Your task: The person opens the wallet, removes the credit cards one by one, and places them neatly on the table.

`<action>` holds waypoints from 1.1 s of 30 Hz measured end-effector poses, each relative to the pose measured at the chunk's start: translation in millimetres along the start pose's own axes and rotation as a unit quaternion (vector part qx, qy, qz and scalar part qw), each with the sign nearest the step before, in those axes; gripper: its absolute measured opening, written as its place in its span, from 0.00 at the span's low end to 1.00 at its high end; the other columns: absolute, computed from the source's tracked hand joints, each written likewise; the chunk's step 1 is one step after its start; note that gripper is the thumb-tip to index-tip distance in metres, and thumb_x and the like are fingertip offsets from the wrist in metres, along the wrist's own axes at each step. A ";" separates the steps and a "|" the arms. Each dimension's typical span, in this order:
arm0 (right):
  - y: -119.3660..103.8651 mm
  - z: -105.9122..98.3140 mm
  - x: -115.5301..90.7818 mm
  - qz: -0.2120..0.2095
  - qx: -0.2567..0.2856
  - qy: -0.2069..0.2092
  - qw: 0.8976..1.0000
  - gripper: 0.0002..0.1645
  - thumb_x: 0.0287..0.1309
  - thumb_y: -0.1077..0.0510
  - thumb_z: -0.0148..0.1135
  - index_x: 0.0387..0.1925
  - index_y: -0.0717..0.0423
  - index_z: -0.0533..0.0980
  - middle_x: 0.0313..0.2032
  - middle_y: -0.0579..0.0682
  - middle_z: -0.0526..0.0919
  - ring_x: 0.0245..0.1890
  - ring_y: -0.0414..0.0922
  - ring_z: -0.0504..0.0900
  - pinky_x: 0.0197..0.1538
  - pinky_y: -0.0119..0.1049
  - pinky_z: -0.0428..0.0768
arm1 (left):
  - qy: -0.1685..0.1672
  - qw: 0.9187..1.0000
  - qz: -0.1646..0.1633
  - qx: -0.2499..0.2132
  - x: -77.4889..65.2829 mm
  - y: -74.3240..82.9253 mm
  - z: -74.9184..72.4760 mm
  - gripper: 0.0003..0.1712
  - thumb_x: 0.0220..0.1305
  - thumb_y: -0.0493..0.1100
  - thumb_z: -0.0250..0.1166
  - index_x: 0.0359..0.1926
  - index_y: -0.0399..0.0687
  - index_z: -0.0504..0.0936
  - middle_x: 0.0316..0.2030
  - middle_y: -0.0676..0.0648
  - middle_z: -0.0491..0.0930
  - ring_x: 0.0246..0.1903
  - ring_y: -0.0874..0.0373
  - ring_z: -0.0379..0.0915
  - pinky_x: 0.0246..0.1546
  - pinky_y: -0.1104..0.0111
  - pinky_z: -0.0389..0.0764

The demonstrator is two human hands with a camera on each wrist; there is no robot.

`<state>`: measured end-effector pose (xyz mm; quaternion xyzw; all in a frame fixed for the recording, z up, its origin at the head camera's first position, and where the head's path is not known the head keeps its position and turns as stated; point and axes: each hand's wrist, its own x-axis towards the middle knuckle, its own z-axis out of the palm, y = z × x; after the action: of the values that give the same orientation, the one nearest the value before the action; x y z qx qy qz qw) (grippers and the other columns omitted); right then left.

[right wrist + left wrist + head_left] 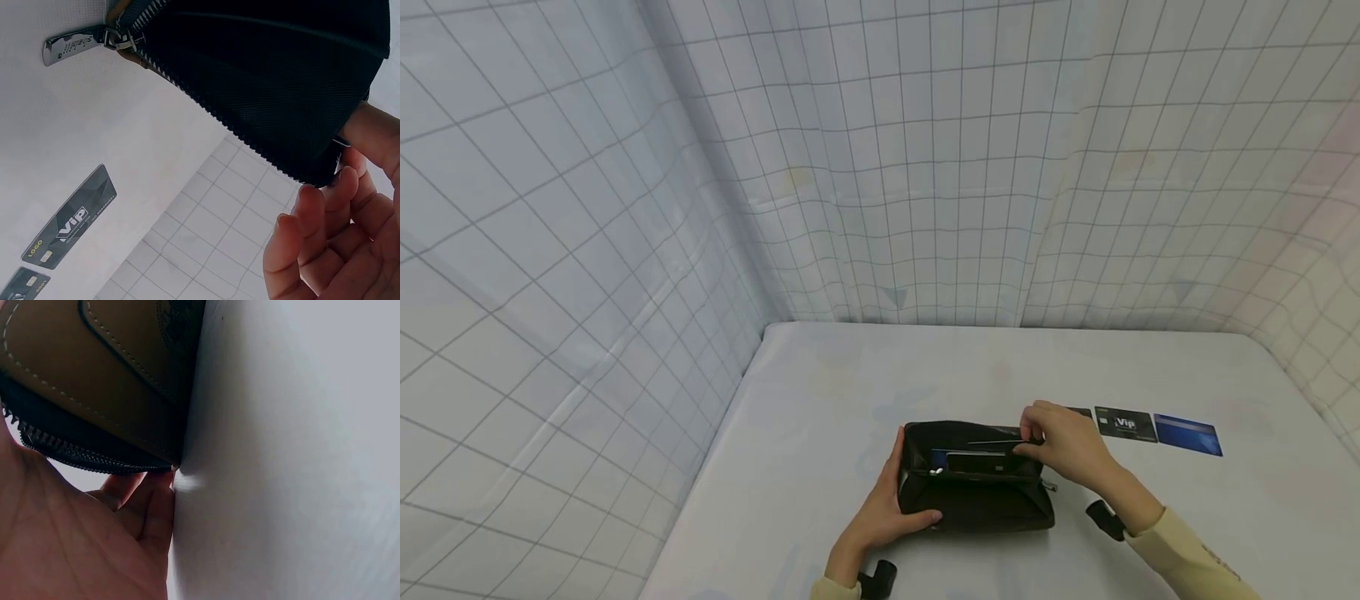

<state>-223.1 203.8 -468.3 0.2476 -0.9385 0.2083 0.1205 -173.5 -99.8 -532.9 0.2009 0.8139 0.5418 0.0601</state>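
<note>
A dark zip wallet point(977, 510) lies on the white table with its mouth spread toward the head view. My left hand point(880, 515) grips its left end, thumb on the front and fingers along the side. The left wrist view shows the wallet's brown stitched face point(119, 381) and zip teeth. At the upper right of the mouth, my right hand point(1067, 446) pinches a thin card point(988, 442), seen edge-on and mostly hidden by the wallet and fingers. A dark card point(977, 462) and a blue card point(938, 457) poke out of the inner pockets.
Right of the wallet, a black VIP card point(1125, 423) and a blue card point(1187, 434) lie in a row, beside a dark card point(1082, 412) partly behind my right hand. A metal zip pull point(72, 47) hangs from the wallet. Grid-patterned curtains point(925, 167) surround the table.
</note>
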 end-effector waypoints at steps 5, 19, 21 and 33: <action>0.6 -0.3 0.3 0.011 0.007 0.003 1.000 0.20 0.42 0.51 0.77 0.22 0.41 0.68 0.21 0.36 0.64 0.18 0.33 0.61 0.22 0.31 0.63 | -0.004 1.000 0.002 -0.005 -0.6 4.9 -1.6 0.67 0.51 0.44 0.74 0.75 0.57 0.30 0.73 0.44 0.36 0.70 0.40 0.37 0.58 0.36 0.51; 4.5 2.2 -3.8 0.016 0.019 0.009 1.000 0.21 0.41 0.51 0.77 0.22 0.41 0.68 0.20 0.35 0.64 0.18 0.32 0.62 0.21 0.31 0.62 | 0.001 1.000 0.001 -0.002 0.4 -9.2 1.6 0.68 0.51 0.46 0.74 0.74 0.66 0.29 0.73 0.50 0.34 0.70 0.43 0.36 0.57 0.36 0.52; 3.9 1.8 -4.1 0.019 0.022 0.010 1.000 0.21 0.41 0.51 0.78 0.21 0.41 0.68 0.20 0.35 0.64 0.18 0.32 0.62 0.21 0.31 0.63 | -0.002 1.000 -0.001 -0.007 -1.4 0.3 -0.3 0.67 0.51 0.44 0.74 0.75 0.62 0.30 0.73 0.46 0.35 0.70 0.41 0.36 0.57 0.36 0.51; 5.0 3.1 -3.8 0.020 0.014 0.020 1.000 0.21 0.42 0.50 0.77 0.21 0.41 0.68 0.20 0.35 0.64 0.17 0.33 0.61 0.20 0.31 0.61 | 0.001 1.000 -0.005 -0.001 0.0 -13.4 2.8 0.68 0.51 0.47 0.74 0.74 0.69 0.29 0.73 0.51 0.35 0.70 0.43 0.37 0.57 0.36 0.52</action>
<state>-222.9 208.0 -474.0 0.2262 -0.9378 0.2283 0.1315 -176.1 -101.9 -546.2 0.1968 0.8140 0.5429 0.0624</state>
